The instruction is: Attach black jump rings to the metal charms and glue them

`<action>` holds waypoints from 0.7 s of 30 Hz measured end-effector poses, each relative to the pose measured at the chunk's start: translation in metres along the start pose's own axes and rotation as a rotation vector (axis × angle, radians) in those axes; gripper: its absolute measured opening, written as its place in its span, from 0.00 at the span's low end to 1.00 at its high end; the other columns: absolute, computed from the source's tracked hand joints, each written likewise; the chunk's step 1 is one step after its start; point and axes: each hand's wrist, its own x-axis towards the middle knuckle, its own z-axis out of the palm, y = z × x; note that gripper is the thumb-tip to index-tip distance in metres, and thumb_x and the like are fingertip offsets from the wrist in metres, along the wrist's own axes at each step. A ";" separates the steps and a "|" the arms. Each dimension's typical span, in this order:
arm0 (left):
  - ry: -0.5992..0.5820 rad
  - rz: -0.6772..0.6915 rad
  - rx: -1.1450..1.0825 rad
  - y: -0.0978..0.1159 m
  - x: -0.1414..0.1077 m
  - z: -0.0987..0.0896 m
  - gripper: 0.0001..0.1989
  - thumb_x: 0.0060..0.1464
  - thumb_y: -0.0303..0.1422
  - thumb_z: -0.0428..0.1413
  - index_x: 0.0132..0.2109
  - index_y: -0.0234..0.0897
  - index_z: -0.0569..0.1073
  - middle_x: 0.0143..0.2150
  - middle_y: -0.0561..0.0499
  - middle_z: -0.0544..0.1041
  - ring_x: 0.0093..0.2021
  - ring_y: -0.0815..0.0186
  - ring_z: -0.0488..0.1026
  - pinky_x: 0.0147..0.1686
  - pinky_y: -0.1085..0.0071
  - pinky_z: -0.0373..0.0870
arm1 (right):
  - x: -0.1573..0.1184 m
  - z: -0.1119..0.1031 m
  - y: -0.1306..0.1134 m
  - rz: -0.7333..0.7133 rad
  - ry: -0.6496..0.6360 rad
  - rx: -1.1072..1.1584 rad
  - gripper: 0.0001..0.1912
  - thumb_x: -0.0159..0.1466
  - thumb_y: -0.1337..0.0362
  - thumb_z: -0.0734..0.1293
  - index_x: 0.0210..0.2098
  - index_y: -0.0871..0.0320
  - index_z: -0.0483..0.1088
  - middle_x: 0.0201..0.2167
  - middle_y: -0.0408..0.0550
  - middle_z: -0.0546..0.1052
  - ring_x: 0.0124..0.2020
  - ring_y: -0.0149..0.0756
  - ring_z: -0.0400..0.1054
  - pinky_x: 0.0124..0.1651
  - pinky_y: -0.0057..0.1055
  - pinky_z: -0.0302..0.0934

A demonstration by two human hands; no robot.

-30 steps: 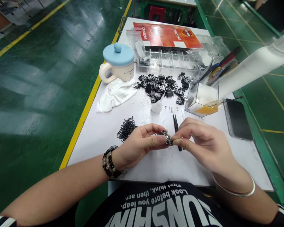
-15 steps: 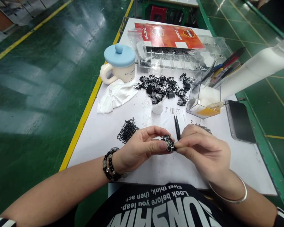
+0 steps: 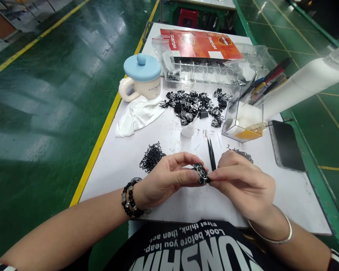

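A small black and silver part [image 3: 201,174] is pinched between the thumb and fingers of my left hand [image 3: 169,177]. My right hand [image 3: 243,180] is closed at the right edge of that part, thumb and forefinger pressed together; whatever lies between those fingertips is too small to make out. Black tweezers [image 3: 211,155] lie on the table just beyond my hands. To the left is a pile of small black hooked pieces [image 3: 152,157], and a second pile of thin dark pieces [image 3: 243,155] shows behind my right hand. Several similar black and silver parts [image 3: 190,105] are heaped farther back.
A small white bottle [image 3: 188,129] stands mid-table. At the left are a lidded mug [image 3: 147,86] and a white cloth [image 3: 139,114]. A clear tool holder [image 3: 241,124], a large white bottle [image 3: 305,82] and a phone [image 3: 287,146] are at the right; clear trays [image 3: 197,73] sit behind.
My hands stay around the same part, which has turned or tilted very slightly. The whole view has shifted a little.
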 end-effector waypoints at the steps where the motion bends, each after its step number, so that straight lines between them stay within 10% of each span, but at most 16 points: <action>1: 0.000 -0.003 0.000 0.000 0.000 0.000 0.13 0.47 0.27 0.64 0.41 0.30 0.73 0.34 0.49 0.77 0.32 0.73 0.74 0.33 0.81 0.71 | 0.000 0.000 0.000 0.003 -0.002 0.003 0.12 0.56 0.78 0.68 0.37 0.58 0.73 0.26 0.44 0.68 0.27 0.27 0.62 0.27 0.29 0.57; 21: -0.048 -0.055 0.016 -0.002 0.001 -0.003 0.15 0.44 0.27 0.65 0.40 0.31 0.73 0.37 0.48 0.77 0.37 0.69 0.75 0.40 0.75 0.71 | 0.001 -0.009 0.001 0.133 -0.129 0.159 0.09 0.56 0.75 0.69 0.34 0.56 0.73 0.24 0.42 0.67 0.26 0.27 0.62 0.27 0.28 0.58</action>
